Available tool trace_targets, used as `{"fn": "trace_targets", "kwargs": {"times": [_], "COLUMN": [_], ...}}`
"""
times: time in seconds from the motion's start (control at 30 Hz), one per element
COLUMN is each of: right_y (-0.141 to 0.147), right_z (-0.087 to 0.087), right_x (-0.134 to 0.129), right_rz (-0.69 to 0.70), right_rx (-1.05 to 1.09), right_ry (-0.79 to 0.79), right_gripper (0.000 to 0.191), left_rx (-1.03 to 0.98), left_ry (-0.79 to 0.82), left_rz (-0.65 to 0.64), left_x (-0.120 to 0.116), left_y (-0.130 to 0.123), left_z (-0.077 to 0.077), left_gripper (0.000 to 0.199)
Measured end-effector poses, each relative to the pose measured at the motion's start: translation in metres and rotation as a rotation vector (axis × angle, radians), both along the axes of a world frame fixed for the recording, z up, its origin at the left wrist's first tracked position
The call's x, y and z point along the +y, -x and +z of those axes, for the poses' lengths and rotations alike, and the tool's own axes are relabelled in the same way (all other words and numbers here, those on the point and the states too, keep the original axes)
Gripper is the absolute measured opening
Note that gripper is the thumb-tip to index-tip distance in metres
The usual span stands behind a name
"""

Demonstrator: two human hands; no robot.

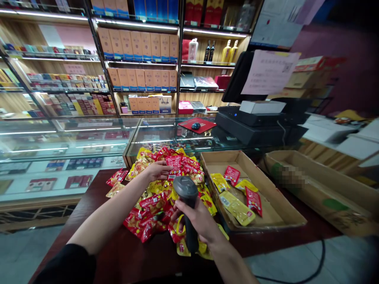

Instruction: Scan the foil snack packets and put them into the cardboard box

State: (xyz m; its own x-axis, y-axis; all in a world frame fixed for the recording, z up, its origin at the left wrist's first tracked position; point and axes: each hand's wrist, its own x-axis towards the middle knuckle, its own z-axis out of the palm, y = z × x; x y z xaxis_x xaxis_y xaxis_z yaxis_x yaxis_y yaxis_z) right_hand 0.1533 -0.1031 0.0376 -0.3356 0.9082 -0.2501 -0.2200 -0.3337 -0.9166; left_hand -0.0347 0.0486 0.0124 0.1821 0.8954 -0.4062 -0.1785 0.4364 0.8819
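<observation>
The left hand (156, 170) is lying palm down on top of a heap of red and yellow foil snack packets (154, 209), with its fingers spread and holding nothing. The right hand (197, 219) is closed around the grip of a black handheld barcode scanner (184, 187), which is standing nearly upright just in front of the left hand, with its head above the heap. The heap is lying on a dark wooden counter (251, 241) directly beneath and around both hands, and some packets are spreading toward the person's body. A black sleeve (65, 264) is covering the left forearm near the lower edge of the view.

To the right of the right hand, a shallow cardboard box (260, 189) is sitting on the counter, touching the edge of the heap and containing several yellow and red packets. Farther right, a second cardboard box (319, 197) is resting well apart from the hands. Ahead of the hands, a glass display case (68, 146) is extending along the far side of the counter, with a red mat (204, 125) lying on its top. A point-of-sale terminal (254, 122) is standing ahead and to the right. Stocked shelves (139, 47) are lining the wall beyond.
</observation>
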Motion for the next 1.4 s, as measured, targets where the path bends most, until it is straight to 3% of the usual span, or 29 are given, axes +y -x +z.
{"fn": "trace_targets", "kwargs": {"times": [0.13, 0.2, 0.43, 0.57, 0.7, 0.97, 1.1, 1.23, 1.4], "right_y": [-0.005, -0.005, -0.001, -0.017, -0.05, -0.129, -0.157, -0.161, -0.13], "right_z": [-0.001, 0.001, 0.02, 0.029, 0.039, 0.049, 0.049, 0.044, 0.038], "right_x": [0.031, 0.052, 0.092, 0.106, 0.119, 0.137, 0.148, 0.153, 0.143], "right_rz": [-0.264, -0.335, -0.171, -0.21, -0.298, -0.441, -0.533, -0.549, -0.45], "right_rx": [0.011, -0.028, -0.109, -0.144, -0.158, -0.126, -0.098, -0.087, -0.088], "right_ry": [-0.163, -0.16, -0.102, -0.056, -0.016, 0.04, 0.01, -0.003, 0.014], "right_gripper": [0.028, 0.027, 0.019, 0.016, 0.01, 0.009, 0.007, 0.008, 0.008], "left_rx": [0.004, 0.003, 0.073, 0.083, 0.072, 0.052, 0.082, 0.127, 0.122], "left_ry": [0.0, 0.008, -0.025, -0.07, -0.079, -0.133, -0.151, -0.152, -0.151], "left_rz": [-0.006, -0.01, 0.025, -0.019, -0.023, -0.147, -0.18, -0.122, -0.133], "left_x": [-0.006, -0.01, -0.016, -0.003, 0.018, 0.053, 0.063, 0.064, 0.049], "left_y": [-0.001, -0.003, -0.012, -0.028, -0.064, -0.17, -0.198, -0.193, -0.149], "left_z": [0.005, 0.007, 0.016, 0.023, 0.031, 0.047, 0.051, 0.048, 0.049], "left_gripper": [0.047, 0.048, 0.043, 0.041, 0.041, 0.035, 0.046, 0.057, 0.046]}}
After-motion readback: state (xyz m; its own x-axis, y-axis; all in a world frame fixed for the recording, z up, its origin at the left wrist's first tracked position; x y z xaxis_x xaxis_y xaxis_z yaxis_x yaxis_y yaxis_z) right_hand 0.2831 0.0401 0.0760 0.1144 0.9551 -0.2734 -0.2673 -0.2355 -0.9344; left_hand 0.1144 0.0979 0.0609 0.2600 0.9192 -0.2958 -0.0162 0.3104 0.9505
